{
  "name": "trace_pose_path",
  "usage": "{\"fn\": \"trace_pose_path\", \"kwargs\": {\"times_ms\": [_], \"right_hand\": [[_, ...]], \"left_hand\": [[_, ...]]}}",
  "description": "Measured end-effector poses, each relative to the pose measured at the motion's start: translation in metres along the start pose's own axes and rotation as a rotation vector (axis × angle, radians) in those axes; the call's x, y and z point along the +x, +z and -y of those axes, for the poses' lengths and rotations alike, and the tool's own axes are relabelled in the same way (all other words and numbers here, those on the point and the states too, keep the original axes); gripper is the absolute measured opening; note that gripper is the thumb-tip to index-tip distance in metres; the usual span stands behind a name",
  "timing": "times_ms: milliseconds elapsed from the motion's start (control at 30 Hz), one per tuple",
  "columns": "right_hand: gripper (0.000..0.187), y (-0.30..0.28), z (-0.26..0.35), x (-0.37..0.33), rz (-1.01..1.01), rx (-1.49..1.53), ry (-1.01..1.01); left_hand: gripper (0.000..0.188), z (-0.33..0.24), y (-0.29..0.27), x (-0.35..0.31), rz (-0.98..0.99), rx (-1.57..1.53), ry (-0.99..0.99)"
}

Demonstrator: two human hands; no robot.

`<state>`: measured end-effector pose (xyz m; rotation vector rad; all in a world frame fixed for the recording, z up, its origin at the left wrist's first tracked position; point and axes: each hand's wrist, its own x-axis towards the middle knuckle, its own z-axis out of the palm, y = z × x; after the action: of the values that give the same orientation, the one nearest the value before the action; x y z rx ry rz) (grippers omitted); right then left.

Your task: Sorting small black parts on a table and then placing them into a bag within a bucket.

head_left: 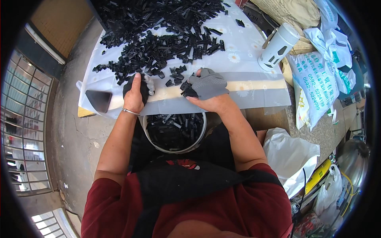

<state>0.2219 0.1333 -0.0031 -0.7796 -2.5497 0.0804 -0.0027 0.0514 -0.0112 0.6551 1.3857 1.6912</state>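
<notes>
A big heap of small black plastic parts (158, 43) lies on a table covered with a pale flowered cloth (242, 75). My left hand (135, 93) rests at the heap's near edge, closed around a clump of black parts. My right hand (208, 87), in a grey fingerless glove, grips a few black parts (187, 89) near the table's front edge. Below both hands, on my lap, sits a round white bucket (200, 139) holding several more black parts.
A dark phone (98, 100) lies at the table's front left corner. A white perforated cylinder (278, 47) stands at the right edge. Printed white sacks (313, 83) and plastic bags (289, 154) crowd the right side. Concrete floor (73, 135) and a barred window lie left.
</notes>
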Motion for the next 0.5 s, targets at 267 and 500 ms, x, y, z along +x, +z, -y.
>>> {"fn": "trace_pose_path", "kwargs": {"times_ms": [267,500], "right_hand": [[0.045,0.015,0.066,-0.016,0.143,0.044,-0.214],[0.033,0.018,0.066,-0.017,0.129,0.249,-0.318]], "left_hand": [[0.035,0.025,-0.023,0.027,-0.096,0.021,-0.053],[0.040,-0.004,0.002,-0.002,-0.031,-0.045,-0.036]]}}
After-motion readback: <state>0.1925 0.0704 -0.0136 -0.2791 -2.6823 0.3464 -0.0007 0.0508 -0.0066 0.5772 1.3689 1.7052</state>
